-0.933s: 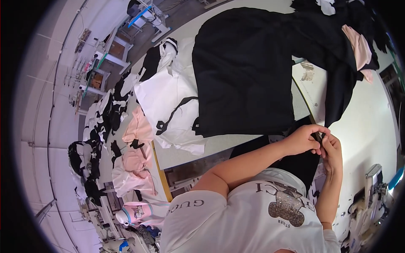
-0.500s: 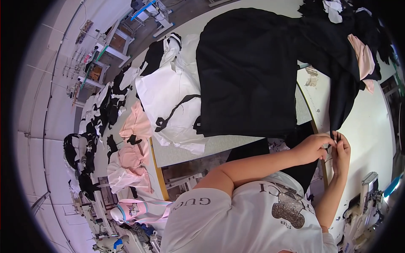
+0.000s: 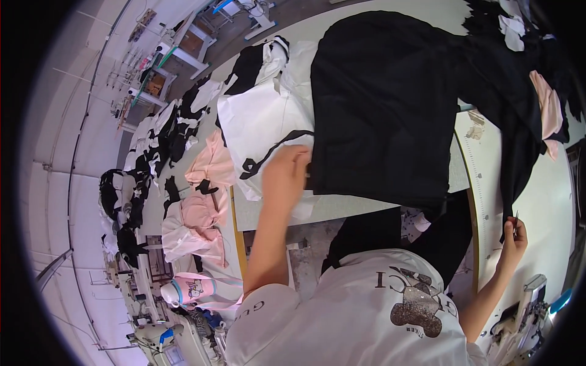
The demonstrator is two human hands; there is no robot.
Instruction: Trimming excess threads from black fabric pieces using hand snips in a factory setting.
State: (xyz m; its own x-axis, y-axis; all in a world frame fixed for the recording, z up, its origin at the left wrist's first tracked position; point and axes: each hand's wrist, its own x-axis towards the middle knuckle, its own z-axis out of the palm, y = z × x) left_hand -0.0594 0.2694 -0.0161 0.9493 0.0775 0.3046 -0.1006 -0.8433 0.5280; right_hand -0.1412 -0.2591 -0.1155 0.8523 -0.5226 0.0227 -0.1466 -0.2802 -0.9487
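A large black garment [image 3: 381, 110] lies spread on the table, with one sleeve [image 3: 516, 155] reaching down to the right. My right hand [image 3: 516, 241] is closed at the sleeve's end around a small thin pointed tool [image 3: 516, 221], too small to name surely. It cannot be told whether the sleeve's cuff is pinched there too. Beside the garment's lower left corner is my left hand [image 3: 285, 174], smeared by motion, over white fabric [image 3: 262, 113]. A narrow black strip [image 3: 278, 146] lies on that fabric right next to my left fingers. What they touch is hidden.
Pink cloth pieces [image 3: 198, 210] lie left of the table edge, near a pink bottle [image 3: 192, 290]. Black and white scraps [image 3: 162, 140] are heaped farther left. A sewing machine [image 3: 519, 320] stands at lower right. Peach cloth [image 3: 547, 110] rests by the sleeve.
My left hand has left my right hand and swung left to the garment's lower left corner. My right hand has shifted slightly down and right, showing the pointed tool. The view has shifted a little.
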